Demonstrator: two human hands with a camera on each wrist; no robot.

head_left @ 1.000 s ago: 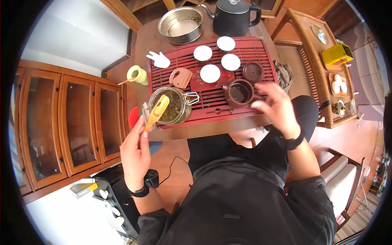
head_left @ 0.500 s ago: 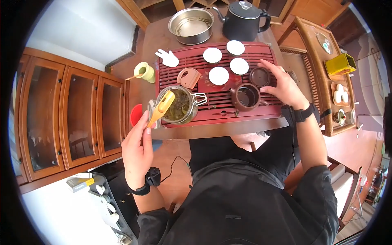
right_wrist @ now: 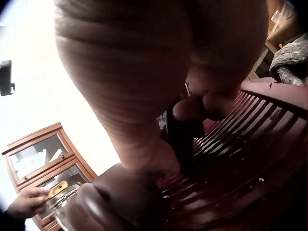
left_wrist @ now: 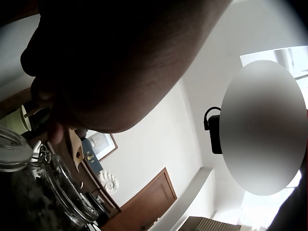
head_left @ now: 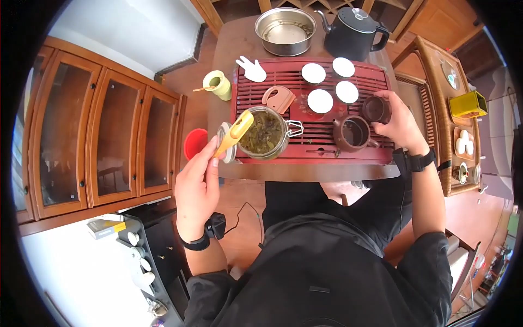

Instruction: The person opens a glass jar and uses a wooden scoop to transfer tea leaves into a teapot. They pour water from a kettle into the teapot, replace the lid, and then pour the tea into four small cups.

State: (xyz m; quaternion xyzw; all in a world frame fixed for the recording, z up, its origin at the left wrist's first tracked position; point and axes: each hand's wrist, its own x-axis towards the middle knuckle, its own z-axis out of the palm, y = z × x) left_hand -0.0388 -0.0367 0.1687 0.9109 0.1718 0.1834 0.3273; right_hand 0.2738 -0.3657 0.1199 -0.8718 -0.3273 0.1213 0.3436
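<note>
My left hand (head_left: 197,185) pinches a yellow bamboo tea scoop (head_left: 235,132) between thumb and fingers. The scoop's head overlaps the near side of an open clip-top glass jar (head_left: 262,133) of dark leaves. The jar's glass lid (head_left: 226,143) hangs back beside the scoop. Far to the right, my right hand (head_left: 403,128) grips a small round dark-brown teapot lid (head_left: 376,109), thumb on the near side and fingers on the far side. The lidless brown teapot (head_left: 352,133) stands just left of that thumb. In the right wrist view, the hand partly hides the lid.
A slatted red tea tray (head_left: 321,153) carries several white cups (head_left: 320,101), a brown holder (head_left: 279,100) and a white hand-shaped ornament (head_left: 251,69). Behind stand a metal basin (head_left: 285,31) and a black kettle (head_left: 354,35). Left are a green pot (head_left: 218,85) and red container (head_left: 196,144).
My right hand has moved from beside the teapot's handle to the brown lid and taken hold of it. The left hand keeps the scoop near the jar. The head view has shifted.
</note>
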